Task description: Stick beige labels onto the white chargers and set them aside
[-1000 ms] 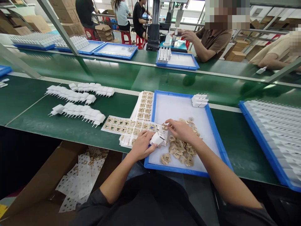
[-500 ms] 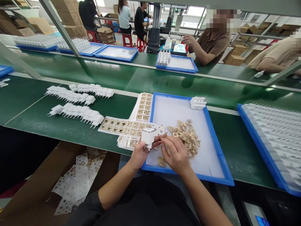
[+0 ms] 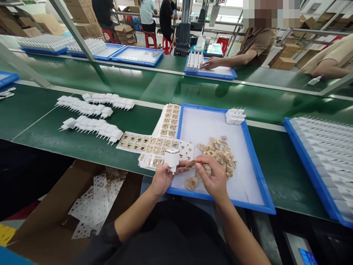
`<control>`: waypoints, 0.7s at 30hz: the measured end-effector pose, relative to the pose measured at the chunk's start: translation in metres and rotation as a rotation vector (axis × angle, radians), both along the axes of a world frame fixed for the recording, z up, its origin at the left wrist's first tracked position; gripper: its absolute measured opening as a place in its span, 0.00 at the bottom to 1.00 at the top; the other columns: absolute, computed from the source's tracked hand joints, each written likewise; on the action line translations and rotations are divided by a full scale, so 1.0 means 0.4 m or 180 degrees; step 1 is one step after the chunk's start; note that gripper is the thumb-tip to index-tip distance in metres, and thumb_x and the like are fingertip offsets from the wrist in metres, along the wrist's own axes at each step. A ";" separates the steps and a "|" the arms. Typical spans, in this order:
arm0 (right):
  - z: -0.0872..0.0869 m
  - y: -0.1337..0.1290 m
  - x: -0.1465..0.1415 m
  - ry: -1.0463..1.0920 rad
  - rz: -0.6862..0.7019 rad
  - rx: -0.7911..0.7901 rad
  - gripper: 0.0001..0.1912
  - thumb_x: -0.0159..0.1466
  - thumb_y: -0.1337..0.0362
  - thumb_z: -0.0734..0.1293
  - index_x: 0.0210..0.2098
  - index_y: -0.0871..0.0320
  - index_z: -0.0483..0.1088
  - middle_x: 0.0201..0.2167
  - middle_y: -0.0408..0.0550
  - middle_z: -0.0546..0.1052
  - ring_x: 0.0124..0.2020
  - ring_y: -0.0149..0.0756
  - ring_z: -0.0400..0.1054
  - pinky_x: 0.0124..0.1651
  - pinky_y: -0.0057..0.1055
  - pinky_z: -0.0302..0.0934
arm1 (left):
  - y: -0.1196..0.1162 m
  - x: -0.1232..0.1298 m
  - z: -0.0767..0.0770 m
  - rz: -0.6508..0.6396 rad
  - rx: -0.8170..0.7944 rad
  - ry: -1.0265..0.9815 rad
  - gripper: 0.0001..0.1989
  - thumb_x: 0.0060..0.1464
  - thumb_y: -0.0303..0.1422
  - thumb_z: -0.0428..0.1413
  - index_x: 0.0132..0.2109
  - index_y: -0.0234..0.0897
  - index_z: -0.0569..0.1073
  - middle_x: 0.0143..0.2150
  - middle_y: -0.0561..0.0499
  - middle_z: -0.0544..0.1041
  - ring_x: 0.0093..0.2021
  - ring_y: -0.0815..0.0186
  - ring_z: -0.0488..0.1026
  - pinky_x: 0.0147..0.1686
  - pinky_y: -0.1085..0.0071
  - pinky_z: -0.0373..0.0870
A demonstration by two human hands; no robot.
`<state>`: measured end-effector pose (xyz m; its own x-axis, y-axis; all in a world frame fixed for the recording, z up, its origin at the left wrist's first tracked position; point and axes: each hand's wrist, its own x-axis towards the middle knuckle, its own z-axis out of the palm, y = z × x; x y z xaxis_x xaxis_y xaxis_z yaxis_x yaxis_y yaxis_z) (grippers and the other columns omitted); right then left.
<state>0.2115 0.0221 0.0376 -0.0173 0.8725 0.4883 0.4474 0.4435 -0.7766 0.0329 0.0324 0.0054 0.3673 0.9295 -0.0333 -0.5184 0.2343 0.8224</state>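
My left hand (image 3: 160,180) grips a white plug charger (image 3: 172,158) with its pins pointing down, near the front left of a blue-rimmed tray (image 3: 258,167). At the left hand's fingertips, my right hand (image 3: 214,177) pinches a small tan sticker piece (image 3: 191,164). Right beside that hand lies a heap of similar tan pieces (image 3: 227,160) on the tray's white floor. One loose tan piece (image 3: 191,183) rests closer to the front rim. A sheet of tan stickers (image 3: 149,144) overlaps the tray's left side, above other sheets.
Rows of white chargers (image 3: 96,127) lie on the green bench at left. Several more chargers (image 3: 235,116) stand in the tray's far right corner. A full charger tray (image 3: 328,158) is at right. Below left, an open carton (image 3: 52,206) holds used sheets. A co-worker (image 3: 256,44) sits opposite.
My right hand has shifted slightly right, and the tan piece between the hands shows more clearly. The charger stays in my left hand. The co-worker's hand has lowered to the far tray.
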 end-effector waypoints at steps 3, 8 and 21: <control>-0.009 -0.006 0.001 0.0101 -0.0043 -0.0045 0.02 0.68 0.64 0.68 0.38 0.53 0.73 0.35 0.47 0.79 0.38 0.38 0.74 0.41 0.37 0.68 | 0.005 0.002 0.000 -0.0016 0.0021 0.0033 0.25 0.56 0.50 0.49 0.48 0.34 0.75 0.47 0.38 0.83 0.54 0.44 0.78 0.58 0.41 0.71; -0.019 -0.018 0.020 0.0970 -0.0177 -0.0294 0.04 0.69 0.62 0.66 0.37 0.52 0.72 0.33 0.45 0.76 0.37 0.37 0.72 0.41 0.35 0.68 | 0.012 -0.022 -0.017 0.0148 0.0444 0.0359 0.24 0.54 0.47 0.59 0.52 0.36 0.72 0.54 0.38 0.80 0.56 0.47 0.77 0.55 0.48 0.73; 0.003 -0.056 -0.039 0.1123 0.0590 -0.0707 0.06 0.69 0.60 0.67 0.35 0.53 0.72 0.33 0.47 0.76 0.38 0.38 0.72 0.42 0.36 0.69 | -0.005 -0.035 -0.001 0.0176 0.1538 0.1717 0.22 0.57 0.39 0.64 0.57 0.41 0.72 0.56 0.42 0.72 0.56 0.54 0.72 0.52 0.62 0.74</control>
<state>0.1959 -0.0003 0.0388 -0.0492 0.9546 0.2937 0.0673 0.2966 -0.9526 0.0190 0.0303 0.0051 0.3678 0.9029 0.2225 -0.0118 -0.2347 0.9720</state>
